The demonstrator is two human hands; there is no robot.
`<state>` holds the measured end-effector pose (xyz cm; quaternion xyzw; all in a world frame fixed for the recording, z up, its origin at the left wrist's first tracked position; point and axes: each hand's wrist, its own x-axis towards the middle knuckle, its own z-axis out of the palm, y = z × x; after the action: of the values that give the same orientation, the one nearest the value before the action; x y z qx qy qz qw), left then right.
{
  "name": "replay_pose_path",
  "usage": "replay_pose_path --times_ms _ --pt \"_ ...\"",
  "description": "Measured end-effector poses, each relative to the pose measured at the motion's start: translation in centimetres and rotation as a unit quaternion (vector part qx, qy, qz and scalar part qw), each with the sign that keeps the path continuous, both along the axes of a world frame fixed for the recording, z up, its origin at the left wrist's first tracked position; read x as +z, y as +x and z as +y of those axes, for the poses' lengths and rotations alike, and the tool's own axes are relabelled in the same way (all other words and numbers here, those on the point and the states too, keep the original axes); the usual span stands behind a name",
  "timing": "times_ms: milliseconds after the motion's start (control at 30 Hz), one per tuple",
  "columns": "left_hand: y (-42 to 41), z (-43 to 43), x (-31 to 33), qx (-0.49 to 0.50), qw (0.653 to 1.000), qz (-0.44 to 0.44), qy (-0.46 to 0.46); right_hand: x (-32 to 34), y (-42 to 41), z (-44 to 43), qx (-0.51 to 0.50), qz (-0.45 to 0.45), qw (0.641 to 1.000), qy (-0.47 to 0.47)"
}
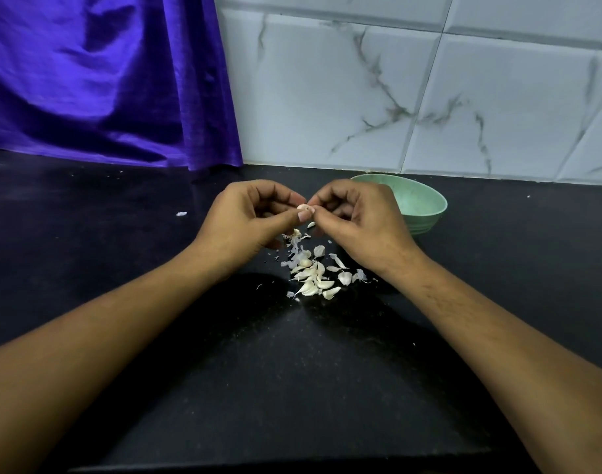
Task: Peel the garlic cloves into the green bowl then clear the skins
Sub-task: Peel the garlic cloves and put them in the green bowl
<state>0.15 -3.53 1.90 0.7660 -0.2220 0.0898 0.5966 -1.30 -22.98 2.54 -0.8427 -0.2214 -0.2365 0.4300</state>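
We're mid-peel on one garlic clove (304, 208), held just left of the green bowl (426, 217). The left hand (248, 217) is curled, with thumb and forefinger clamped on the clove. The right hand (354, 217) is curled too, its fingertips nipping at the skin. The hands meet at the clove. A pile of cloves and skins (313, 275) lies left of the bowl, nearer us. We can't see the bowl's contents. Next, we judge: strip the skin and drop the clove rightward into the bowl. Plenty remains, and the skins are uncleared.
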Motion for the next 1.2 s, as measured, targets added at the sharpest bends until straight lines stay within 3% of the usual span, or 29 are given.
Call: replay_pose_path --times_ms 133,233,767,1200 --pt "0.0 0.29 -0.04 0.068 0.985 -0.123 0.104 -0.02 -0.02 0.24 -0.002 -0.01 1.0 0.007" --pt "-0.17 0.44 0.0 0.098 0.969 -0.165 0.154 -0.12 -0.03 0.56 -0.01 -0.017 1.0 0.01" --pt "-0.14 0.51 0.32 0.118 0.95 -0.186 0.222 -0.07 -0.1 0.34 -0.02 -0.03 0.998 -0.056" --pt "-0.15 0.58 0.44 0.076 0.954 -0.212 0.198 0.1 -0.44 0.99 0.032 0.134 0.976 0.167"
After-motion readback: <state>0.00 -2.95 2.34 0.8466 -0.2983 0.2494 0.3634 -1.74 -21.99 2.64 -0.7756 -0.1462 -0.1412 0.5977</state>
